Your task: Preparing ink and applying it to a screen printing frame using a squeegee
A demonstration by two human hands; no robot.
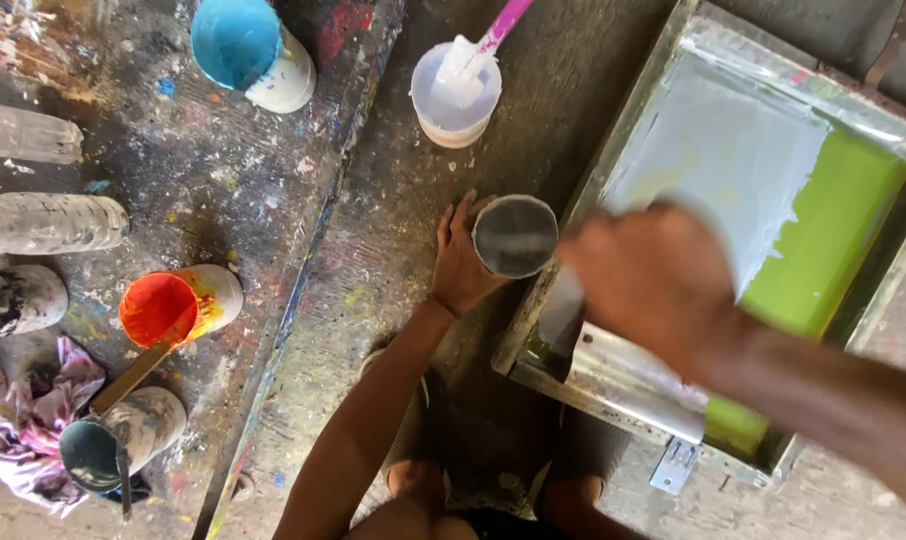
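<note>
My left hand (461, 262) wraps around a small cup of grey paint (515, 235) that stands on the floor beside a metal-framed printing screen (613, 160). The screen's mesh is green, with a pale grey-white coat spread over its left part. My right hand (653, 280) is blurred over the screen's near left corner, fingers closed on a flat scraper (565, 318) whose blade reaches down to the frame. My feet show at the bottom of the view.
A white cup with a pink-handled tool (457, 92) stands behind the grey cup. On the paint-spattered ledge at left sit a blue cup (241, 42), an orange cup with a stick (173, 306), a dark grey cup (113, 440), a stained rag (33, 425) and plastic bottles (43, 220).
</note>
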